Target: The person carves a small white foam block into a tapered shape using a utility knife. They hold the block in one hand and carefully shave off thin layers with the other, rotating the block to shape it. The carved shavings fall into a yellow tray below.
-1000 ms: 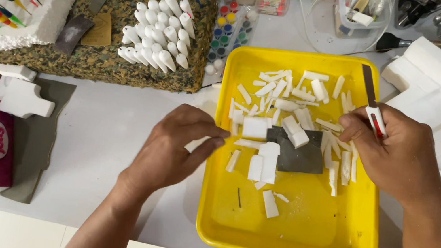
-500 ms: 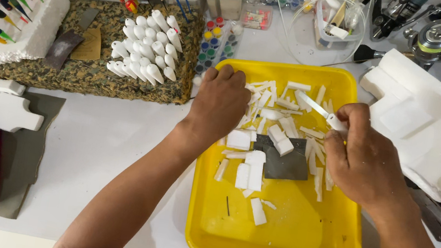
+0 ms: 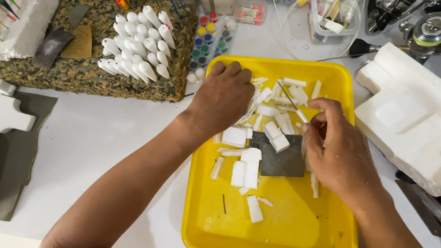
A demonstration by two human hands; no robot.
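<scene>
Table [image 3: 113, 143]: a white work surface seen from above, filling most of the view, with the person's two arms reaching in from the bottom edge.
Foam block [image 3: 429, 132]: a big white moulded packing piece lying to the right of the tray, just beside its right rim.
Tray [image 3: 273, 237]: a bright yellow rectangular tray in the middle of the table; its near half is mostly bare, its far half is strewn with white foam pieces.
Speckled mat [image 3: 82, 74]: a thick green and brown slab to the left of the tray, with rows of small white pointed floats [image 3: 136, 44] standing on it.
Dark sheet [image 3: 279, 162]: a grey square lying flat in the middle of the tray, with a few foam bits resting on it.
Left hand [image 3: 227, 96]: palm down over the tray's far left corner, fingers curled onto the foam pieces there; whether it has actually gripped one cannot be told.
Right hand [image 3: 338, 153]: over the right side of the tray, thumb and fingers pinched tight around a thin knife [image 3: 293, 103], whose blade points up and left across the foam pieces.
Foam pieces [image 3: 251, 169]: short white strips and blocks, crowded between the two hands at the far end of the tray, with a few loose ones nearer the middle.
Paint pots [image 3: 212, 41]: a strip of small coloured pots just beyond the tray's far left corner.
</scene>
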